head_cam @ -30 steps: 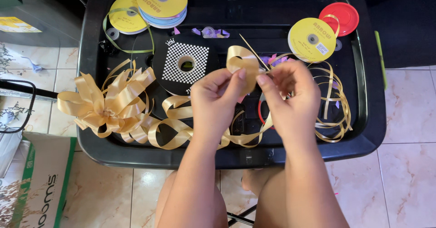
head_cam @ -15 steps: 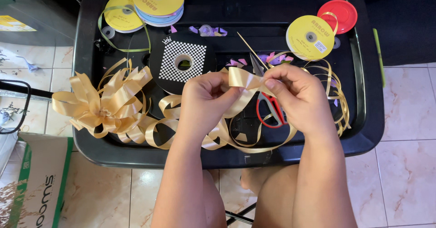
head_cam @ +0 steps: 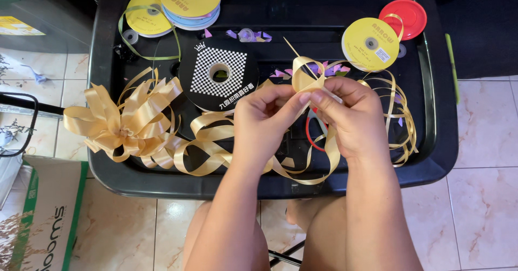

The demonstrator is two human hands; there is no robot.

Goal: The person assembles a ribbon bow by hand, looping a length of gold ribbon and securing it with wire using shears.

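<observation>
My left hand [head_cam: 267, 121] and my right hand [head_cam: 350, 117] meet over the middle of a black tray [head_cam: 437, 147]. Both pinch a length of gold ribbon [head_cam: 306, 78], which rises in a small loop above my fingertips. The ribbon trails down below my hands in long curls [head_cam: 216, 152] across the tray. Red-handled scissors [head_cam: 312, 133] lie under my right hand, mostly hidden. A finished gold bow [head_cam: 121, 122] rests at the tray's left edge.
A black spool with a checkered face [head_cam: 218, 72] sits behind my left hand. Yellow ribbon spools [head_cam: 183, 1] stack at the back left, another yellow spool [head_cam: 371, 43] and a red disc [head_cam: 403, 16] at back right. A cardboard box [head_cam: 43, 211] stands on the tiled floor, left.
My hands have shifted slightly left and the gold loop between my fingers has been folded tighter and stands more upright. The bow and spools have not moved.
</observation>
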